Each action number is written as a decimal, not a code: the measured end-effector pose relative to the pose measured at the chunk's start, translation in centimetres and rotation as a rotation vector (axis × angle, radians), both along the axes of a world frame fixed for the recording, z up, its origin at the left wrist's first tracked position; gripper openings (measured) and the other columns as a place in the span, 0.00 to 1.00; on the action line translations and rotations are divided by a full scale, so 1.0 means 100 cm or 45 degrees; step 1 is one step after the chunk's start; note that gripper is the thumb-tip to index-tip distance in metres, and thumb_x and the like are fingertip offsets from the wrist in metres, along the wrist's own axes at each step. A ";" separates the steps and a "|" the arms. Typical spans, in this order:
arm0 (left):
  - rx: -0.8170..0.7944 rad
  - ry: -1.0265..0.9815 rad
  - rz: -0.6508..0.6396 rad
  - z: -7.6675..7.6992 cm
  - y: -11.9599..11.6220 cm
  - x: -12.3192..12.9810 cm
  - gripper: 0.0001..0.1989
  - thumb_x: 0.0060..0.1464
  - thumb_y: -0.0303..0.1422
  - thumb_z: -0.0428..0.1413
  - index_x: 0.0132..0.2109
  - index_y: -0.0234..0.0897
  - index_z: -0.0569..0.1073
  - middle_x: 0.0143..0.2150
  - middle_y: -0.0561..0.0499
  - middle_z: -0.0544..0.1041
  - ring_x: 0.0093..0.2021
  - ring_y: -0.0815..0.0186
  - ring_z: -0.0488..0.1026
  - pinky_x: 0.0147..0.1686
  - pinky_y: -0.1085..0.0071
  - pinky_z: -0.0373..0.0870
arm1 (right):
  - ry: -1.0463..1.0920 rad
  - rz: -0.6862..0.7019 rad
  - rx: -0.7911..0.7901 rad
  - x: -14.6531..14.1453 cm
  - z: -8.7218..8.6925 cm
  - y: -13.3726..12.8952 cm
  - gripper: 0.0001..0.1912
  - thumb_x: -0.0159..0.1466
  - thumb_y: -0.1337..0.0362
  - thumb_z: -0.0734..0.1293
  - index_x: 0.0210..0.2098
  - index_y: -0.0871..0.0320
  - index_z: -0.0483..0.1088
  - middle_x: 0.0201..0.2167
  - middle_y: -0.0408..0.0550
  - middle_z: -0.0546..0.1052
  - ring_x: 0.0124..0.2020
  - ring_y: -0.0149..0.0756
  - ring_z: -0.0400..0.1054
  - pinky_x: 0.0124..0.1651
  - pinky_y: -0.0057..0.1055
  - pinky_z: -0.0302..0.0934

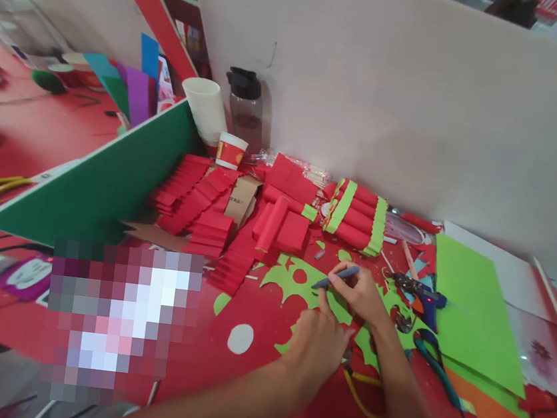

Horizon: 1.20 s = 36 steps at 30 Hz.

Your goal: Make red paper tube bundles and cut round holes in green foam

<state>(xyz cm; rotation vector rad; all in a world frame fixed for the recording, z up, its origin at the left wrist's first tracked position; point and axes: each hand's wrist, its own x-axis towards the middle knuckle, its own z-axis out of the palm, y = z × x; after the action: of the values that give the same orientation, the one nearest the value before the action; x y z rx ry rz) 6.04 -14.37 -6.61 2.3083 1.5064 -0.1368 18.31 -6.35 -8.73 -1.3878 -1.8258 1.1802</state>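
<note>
A green paper sheet (285,278) with rounded holes and ragged cut edges lies on the red table, below the middle of the view. My right hand (358,292) pinches a dark blue-grey pen (335,278), its tip at the sheet near a hole. My left hand (316,347) rests on the sheet just in front of the pen, index finger pressed down close to the tip and the other fingers curled. A white paper circle (240,339) lies to the left of my left hand.
Folded red paper strips (210,191) and a red roll bundle with green bands (358,218) sit behind. A green board (95,181) stands left. Glue gun (417,293), scissors (436,368) and green sheets (478,312) are right. Cups (231,151) and a bottle (247,108) stand by the wall.
</note>
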 end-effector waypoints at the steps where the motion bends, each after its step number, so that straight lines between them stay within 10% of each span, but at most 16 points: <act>1: -0.004 0.022 -0.015 0.001 0.000 0.000 0.27 0.67 0.41 0.41 0.49 0.25 0.79 0.64 0.23 0.62 0.31 0.56 0.78 0.24 0.67 0.67 | -0.009 0.008 0.004 -0.001 0.000 0.001 0.11 0.62 0.56 0.67 0.30 0.58 0.70 0.25 0.43 0.71 0.26 0.33 0.65 0.28 0.28 0.59; 12: 0.103 0.204 -0.059 -0.006 -0.009 0.011 0.28 0.68 0.41 0.41 0.53 0.21 0.76 0.50 0.22 0.76 0.24 0.66 0.72 0.22 0.73 0.64 | -0.056 0.148 0.015 -0.004 0.006 -0.001 0.11 0.68 0.56 0.62 0.36 0.56 0.68 0.30 0.44 0.72 0.33 0.35 0.68 0.38 0.30 0.62; 36: 0.202 0.142 -0.096 -0.006 -0.007 0.010 0.24 0.67 0.40 0.44 0.45 0.28 0.80 0.56 0.25 0.72 0.26 0.63 0.75 0.21 0.72 0.64 | -0.013 0.113 0.030 -0.004 0.004 -0.002 0.11 0.67 0.56 0.64 0.35 0.57 0.70 0.31 0.45 0.74 0.33 0.35 0.69 0.38 0.30 0.63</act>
<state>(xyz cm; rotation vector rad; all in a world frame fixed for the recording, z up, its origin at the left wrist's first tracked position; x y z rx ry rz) 7.00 -15.11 -7.25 2.5218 1.5343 -0.1744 17.95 -6.59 -8.29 -1.3138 -1.9202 1.1939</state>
